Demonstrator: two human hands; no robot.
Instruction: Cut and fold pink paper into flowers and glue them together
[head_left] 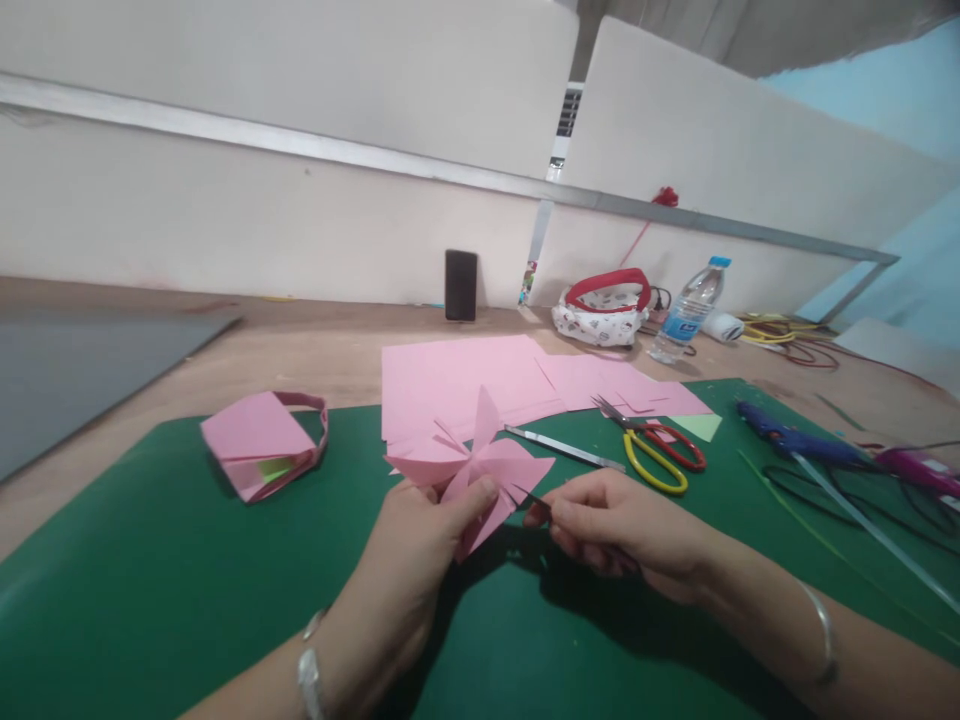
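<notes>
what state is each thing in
Pink paper flower: petals spread, in left hand
Slim dark pointed tool: in right hand
Folded pink paper bag: partly open
Flat pink paper sheets: overlapping
Slim silver cutter: lying flat
Yellow-red-handled scissors: lying, handles spread
Clear plastic bottle: blue cap on, standing
Black rectangular phone: upright
Blue plastic glue gun: lying
White patterned pouch: opening unclear

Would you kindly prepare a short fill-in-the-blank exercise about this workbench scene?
1. The left hand holds a flower-like shape made of ____ paper.
2. The work mat beneath the right hand is coloured ____.
3. The scissors have one red handle loop and one ____ handle loop.
4. In the picture, the clear bottle stands to the ____ of the white pouch with red trim.

Missing words: pink; green; yellow; right.
</notes>
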